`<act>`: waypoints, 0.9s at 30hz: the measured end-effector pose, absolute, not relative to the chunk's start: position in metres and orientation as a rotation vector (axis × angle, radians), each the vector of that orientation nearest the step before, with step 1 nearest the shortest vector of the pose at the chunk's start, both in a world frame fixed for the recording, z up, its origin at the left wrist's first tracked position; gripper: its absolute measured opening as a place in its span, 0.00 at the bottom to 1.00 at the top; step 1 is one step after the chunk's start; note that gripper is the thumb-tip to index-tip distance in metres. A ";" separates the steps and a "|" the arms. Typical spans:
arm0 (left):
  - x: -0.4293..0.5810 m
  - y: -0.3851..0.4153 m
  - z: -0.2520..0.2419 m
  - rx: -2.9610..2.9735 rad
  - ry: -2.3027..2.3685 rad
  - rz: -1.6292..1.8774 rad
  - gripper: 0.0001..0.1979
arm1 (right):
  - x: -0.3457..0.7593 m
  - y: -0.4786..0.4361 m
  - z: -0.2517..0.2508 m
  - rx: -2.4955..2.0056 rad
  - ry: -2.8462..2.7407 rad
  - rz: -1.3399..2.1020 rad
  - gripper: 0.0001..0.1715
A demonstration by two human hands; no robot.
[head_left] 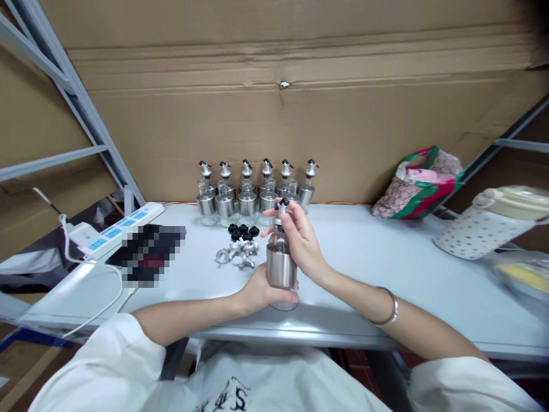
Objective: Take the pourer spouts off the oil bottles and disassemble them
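My left hand (pixel 262 292) is wrapped round the steel base of a glass oil bottle (pixel 281 269) standing near the front edge of the table (pixel 369 252). My right hand (pixel 300 240) is closed on the bottle's spout cap (pixel 283 207) at the top. Just to the left lie a few black stoppers (pixel 243 231) and several loose metal spouts (pixel 238 253). Behind them, a row of several finished bottles (pixel 257 191) stands against the cardboard wall.
A white power strip (pixel 115 229) with its cable lies at the left, beside a dark blurred object (pixel 148 252). A colourful bag (pixel 418 183) and a white spotted jug (pixel 489 226) sit at the right. Metal shelf struts (pixel 81 109) rise at left.
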State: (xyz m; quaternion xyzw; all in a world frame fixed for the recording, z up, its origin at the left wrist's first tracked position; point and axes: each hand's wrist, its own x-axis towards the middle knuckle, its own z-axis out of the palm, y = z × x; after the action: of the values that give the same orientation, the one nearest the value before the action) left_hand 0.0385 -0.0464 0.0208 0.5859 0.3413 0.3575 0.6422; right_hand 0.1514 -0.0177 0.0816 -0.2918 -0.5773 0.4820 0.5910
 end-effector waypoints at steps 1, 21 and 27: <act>0.039 -0.047 0.020 1.356 0.797 0.827 0.18 | 0.152 -0.020 0.083 -0.725 -1.363 1.137 0.23; 0.027 -0.033 0.020 1.270 0.410 0.378 0.22 | 0.164 -0.006 0.093 -0.668 -1.593 1.512 0.26; 0.028 -0.027 0.019 1.181 0.337 0.306 0.23 | 0.160 0.001 0.081 -0.544 -1.408 1.767 0.25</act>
State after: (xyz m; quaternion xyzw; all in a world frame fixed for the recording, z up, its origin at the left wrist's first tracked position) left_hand 0.0276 -0.0272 0.0191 0.5517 0.1577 0.1428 0.8065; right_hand 0.1600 0.0012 0.0806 -0.2146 -0.5560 0.6978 0.3974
